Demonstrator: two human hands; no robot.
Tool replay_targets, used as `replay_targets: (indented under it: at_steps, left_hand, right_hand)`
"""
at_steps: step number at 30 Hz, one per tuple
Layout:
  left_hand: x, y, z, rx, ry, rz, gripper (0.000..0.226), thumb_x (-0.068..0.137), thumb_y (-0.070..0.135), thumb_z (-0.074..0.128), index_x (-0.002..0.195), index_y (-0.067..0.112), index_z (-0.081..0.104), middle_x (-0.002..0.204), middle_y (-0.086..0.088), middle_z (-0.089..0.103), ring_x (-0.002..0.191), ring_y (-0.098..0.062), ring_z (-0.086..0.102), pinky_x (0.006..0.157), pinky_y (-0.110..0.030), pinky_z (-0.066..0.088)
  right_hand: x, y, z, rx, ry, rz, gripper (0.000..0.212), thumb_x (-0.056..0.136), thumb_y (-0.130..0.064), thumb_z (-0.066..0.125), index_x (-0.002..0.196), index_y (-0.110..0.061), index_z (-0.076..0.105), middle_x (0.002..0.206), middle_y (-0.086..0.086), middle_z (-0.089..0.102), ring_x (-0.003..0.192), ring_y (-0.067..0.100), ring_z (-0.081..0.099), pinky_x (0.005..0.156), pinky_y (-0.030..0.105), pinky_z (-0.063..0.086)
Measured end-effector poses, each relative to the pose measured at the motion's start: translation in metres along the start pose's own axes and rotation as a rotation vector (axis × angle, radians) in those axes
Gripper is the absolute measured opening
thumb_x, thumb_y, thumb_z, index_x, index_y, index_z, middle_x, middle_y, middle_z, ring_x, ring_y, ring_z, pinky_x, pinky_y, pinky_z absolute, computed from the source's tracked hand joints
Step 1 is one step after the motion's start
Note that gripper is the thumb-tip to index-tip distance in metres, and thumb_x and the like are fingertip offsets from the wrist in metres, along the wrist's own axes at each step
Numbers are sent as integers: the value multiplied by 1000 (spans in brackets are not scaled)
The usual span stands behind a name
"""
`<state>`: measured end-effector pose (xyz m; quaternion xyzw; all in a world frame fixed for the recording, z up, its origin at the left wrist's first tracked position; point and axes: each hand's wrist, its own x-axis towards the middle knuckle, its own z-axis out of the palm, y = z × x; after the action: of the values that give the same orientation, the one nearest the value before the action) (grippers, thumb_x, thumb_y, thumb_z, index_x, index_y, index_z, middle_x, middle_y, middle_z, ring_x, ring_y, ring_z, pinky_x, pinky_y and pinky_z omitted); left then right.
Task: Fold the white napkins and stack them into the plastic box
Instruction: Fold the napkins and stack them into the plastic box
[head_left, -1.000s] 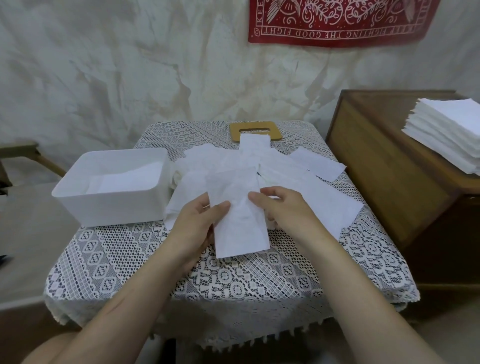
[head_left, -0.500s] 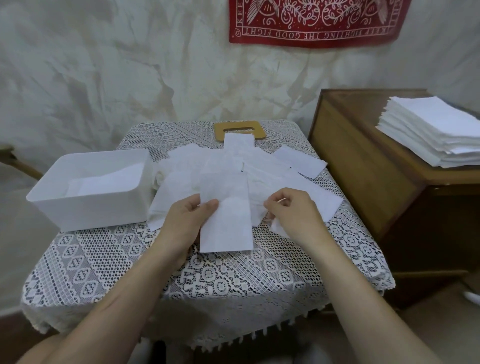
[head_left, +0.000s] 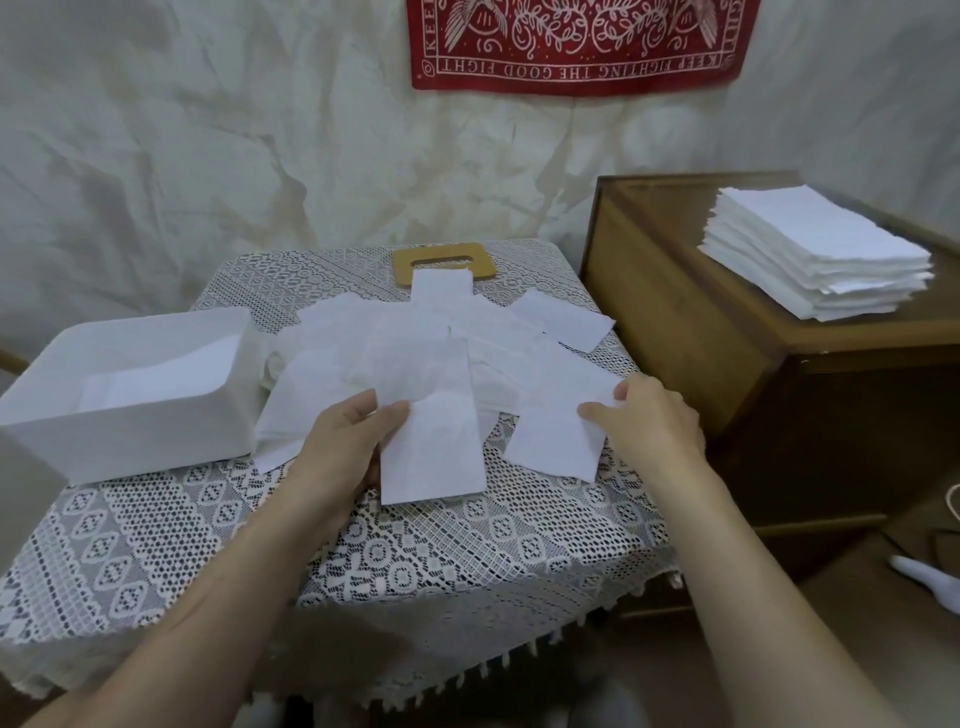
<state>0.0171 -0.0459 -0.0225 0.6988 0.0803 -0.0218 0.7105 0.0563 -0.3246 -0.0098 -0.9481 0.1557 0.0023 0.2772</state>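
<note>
Several white napkins (head_left: 410, 332) lie spread over the lace-covered table (head_left: 156, 535). My left hand (head_left: 343, 447) pinches the left edge of a long folded napkin (head_left: 434, 441), thumb on top of it. My right hand (head_left: 652, 423) rests on the right edge of another napkin (head_left: 553, 439), its fingers slightly bent; whether it grips the sheet is unclear. The white plastic box (head_left: 130, 431) stands at the table's left, with a folded napkin (head_left: 156, 376) lying inside it.
A wooden cabinet (head_left: 675, 332) stands right of the table and bears a tall stack of white napkins (head_left: 815, 254). A wooden handle-shaped piece (head_left: 441, 252) lies at the table's far edge. A red banner (head_left: 571, 41) hangs on the wall.
My right hand let go of the long napkin and moved right onto another napkin. My left hand kept its hold. The camera turned slightly right.
</note>
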Motion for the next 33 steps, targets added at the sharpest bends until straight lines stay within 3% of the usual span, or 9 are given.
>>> replay_targets:
  at_steps: [3, 6, 14, 17, 20, 24, 26, 28, 33]
  left_hand:
    - [-2, 1, -2, -34, -6, 2, 16, 100, 25, 64, 98, 17, 78, 104, -18, 74, 91, -32, 56, 77, -49, 38]
    - [-4, 3, -2, -44, -18, -8, 21, 91, 35, 67, 101, 21, 78, 116, -31, 68, 95, -33, 54, 79, -51, 35]
    - [1, 0, -11, -60, -14, 33, 31, 85, 40, 70, 103, 14, 74, 121, -36, 62, 93, -35, 57, 80, -54, 39]
    - [1, 0, -16, -61, 19, 36, 16, 100, 26, 64, 103, 19, 78, 113, -25, 72, 93, -34, 61, 81, -54, 41]
    - [-2, 1, -23, -71, 48, 19, 18, 105, 20, 57, 108, 16, 74, 101, -7, 79, 92, -30, 67, 83, -53, 45]
    - [-5, 3, -36, -49, 60, 4, 17, 105, 23, 58, 105, 16, 73, 95, -2, 78, 89, -28, 68, 80, -50, 50]
    - [-7, 3, -41, -24, 67, 5, 17, 105, 22, 57, 102, 17, 73, 85, 1, 76, 76, -21, 68, 62, -33, 51]
    - [-9, 4, -44, -15, 73, 9, 19, 105, 21, 57, 96, 19, 73, 81, 2, 74, 69, -19, 64, 50, -26, 41]
    - [-8, 1, -48, -22, 68, -5, 32, 105, 21, 58, 80, 27, 78, 88, -1, 76, 89, -28, 64, 76, -46, 43]
  right_hand:
    - [7, 2, 4, 72, 4, -54, 22, 91, -41, 68, 104, -27, 58, 115, 1, 67, 100, 30, 62, 81, 37, 50]
    - [11, 3, 8, 146, 20, -80, 11, 91, -33, 68, 92, -29, 58, 103, -4, 66, 92, 27, 61, 75, 33, 45]
    - [3, -16, 7, 652, -24, -299, 10, 94, -21, 70, 86, -26, 64, 72, -5, 59, 62, 16, 48, 61, 30, 36]
    - [-7, -32, 5, 873, -116, -290, 9, 96, -17, 69, 90, -24, 67, 75, -4, 63, 63, 14, 51, 58, 28, 38]
    - [-12, -48, 7, 1032, -218, -244, 7, 97, -14, 68, 99, -21, 68, 88, -1, 74, 79, 16, 68, 69, 33, 53]
    - [-8, -57, 24, 890, -242, -213, 10, 95, -14, 69, 104, -19, 69, 101, 9, 75, 87, 18, 72, 76, 32, 56]
    - [-5, -58, 36, 690, -206, -206, 8, 92, -20, 73, 98, -24, 69, 96, 3, 73, 92, 20, 70, 80, 35, 55]
    - [-4, -60, 43, 505, -169, -185, 8, 89, -26, 74, 95, -27, 68, 91, -5, 69, 95, 21, 66, 84, 35, 52]
    - [-10, -61, 40, 360, -183, -186, 7, 90, -33, 73, 88, -26, 69, 94, -5, 70, 88, 21, 64, 77, 31, 47]
